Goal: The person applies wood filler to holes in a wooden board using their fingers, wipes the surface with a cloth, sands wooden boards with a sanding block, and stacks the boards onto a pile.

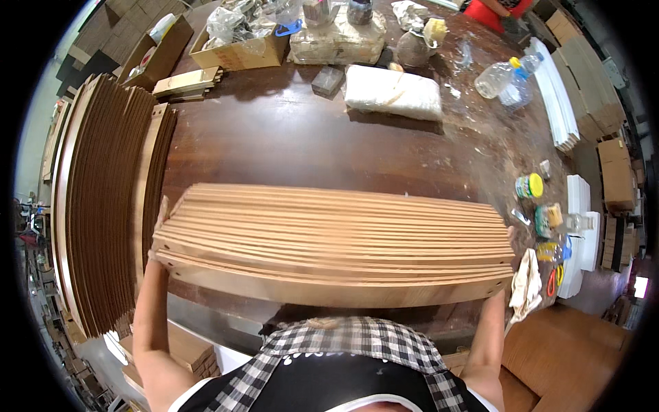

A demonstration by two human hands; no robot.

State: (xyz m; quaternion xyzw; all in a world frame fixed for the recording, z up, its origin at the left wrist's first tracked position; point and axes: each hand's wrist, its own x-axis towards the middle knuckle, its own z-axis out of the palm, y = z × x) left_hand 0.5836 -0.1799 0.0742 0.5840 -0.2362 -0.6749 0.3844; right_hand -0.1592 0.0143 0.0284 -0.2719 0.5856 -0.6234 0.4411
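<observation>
So the main thing here is the thick stack of flat, light-brown cardboard sheets [336,244], held edge-on just over the near edge of the dark brown wooden table [288,144], right in front of the person's checked apron [350,343]. Its long axis runs straight left to right across the view, and that's the relation everything hangs on: the 2 hands sit at the 2 opposite ends of that axis, not above or below the stack.

The left hand [159,230] is pressed flat against the left end, fingers held together and pointing up along the sheet edges, forearm coming up from below. The right hand [509,257] is at the right end, but it's almost all hidden behind the stack, so I can't tell whether those fingers are spread or curled. Both look about equally near, 1 per end, squeezing inward.

Off to the left, well apart from the held stack, there's a much bigger fan of dark brown cardboard sheets [103,199] standing on edge, with its long axis running near to far, so roughly crosswise to the held one. Past the right end sit a small yellow-lidded jar [530,185] and a crumpled cream cloth [527,285], both near that hand.
</observation>
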